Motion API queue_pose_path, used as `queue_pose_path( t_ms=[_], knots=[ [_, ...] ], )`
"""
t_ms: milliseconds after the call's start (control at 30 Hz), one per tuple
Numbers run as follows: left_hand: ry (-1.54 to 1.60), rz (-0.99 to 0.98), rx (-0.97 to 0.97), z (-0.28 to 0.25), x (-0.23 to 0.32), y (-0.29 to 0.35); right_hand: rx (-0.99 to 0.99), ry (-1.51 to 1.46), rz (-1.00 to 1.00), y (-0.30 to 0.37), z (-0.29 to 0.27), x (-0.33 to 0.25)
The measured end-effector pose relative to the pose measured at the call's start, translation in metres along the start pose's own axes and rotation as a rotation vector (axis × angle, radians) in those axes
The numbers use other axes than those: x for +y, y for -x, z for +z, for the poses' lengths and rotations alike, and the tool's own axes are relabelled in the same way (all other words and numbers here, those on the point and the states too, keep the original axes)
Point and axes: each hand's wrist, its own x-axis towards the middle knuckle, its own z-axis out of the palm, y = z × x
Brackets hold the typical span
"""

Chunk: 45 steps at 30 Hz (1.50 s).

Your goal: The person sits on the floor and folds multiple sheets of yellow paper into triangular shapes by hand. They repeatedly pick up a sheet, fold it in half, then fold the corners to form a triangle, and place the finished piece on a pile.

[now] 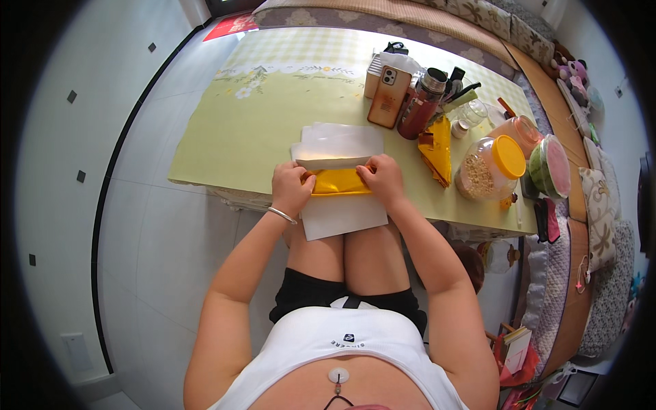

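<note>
A sheet of shiny gold paper (339,183) with a whitish back lies across the near edge of the table, its far edge folded up. My left hand (292,187) pinches its left end between thumb and fingers. At the opposite end, my right hand (384,179) is closed on the same sheet. White paper sheets (342,141) lie flat just beyond it. Another white sheet (346,219) hangs over the table edge above my thighs. To the right of my right hand is a folded gold paper piece (437,152), standing on the table.
A phone (389,97) leans upright beside a dark red flask (415,113). Farther right are a yellow-lidded jar of pale pieces (486,171), a glass jar (471,113) and a green-and-pink round container (549,167). The table (232,137) has a pale green cloth; a sofa (577,287) runs along the right.
</note>
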Motion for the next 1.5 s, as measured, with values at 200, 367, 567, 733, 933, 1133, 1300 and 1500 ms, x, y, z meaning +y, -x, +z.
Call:
queue_pose_path(
  t_ms=[200,367,567,733,933,1133,1300,1500],
  knots=[
    [-0.139,-0.08,0.035,0.006,0.003,-0.005,0.085,0.186,0.014,-0.003,0.019,-0.002],
    [-0.14,0.372,0.225,0.005,0.013,0.007,0.15,0.183,-0.018,0.0,0.025,0.001],
    [-0.377,0.432,-0.244,0.017,0.032,0.037,0.155,0.181,-0.014,-0.001,0.022,0.003],
    [-0.411,0.451,-0.292,0.012,0.029,0.037,0.106,0.15,0.113,-0.001,0.009,0.008],
    [-0.409,0.459,-0.293,0.012,0.024,0.037,0.142,0.079,0.133,-0.001,0.01,0.018],
    [-0.408,0.466,-0.271,0.015,0.021,0.039,0.108,-0.26,0.193,0.0,0.002,0.028],
    [-0.4,0.483,-0.274,0.015,0.019,0.039,0.154,0.011,0.075,0.008,0.005,0.031],
    [-0.401,0.484,-0.264,0.015,0.02,0.038,0.193,0.059,0.042,0.011,0.009,0.029]
  ],
)
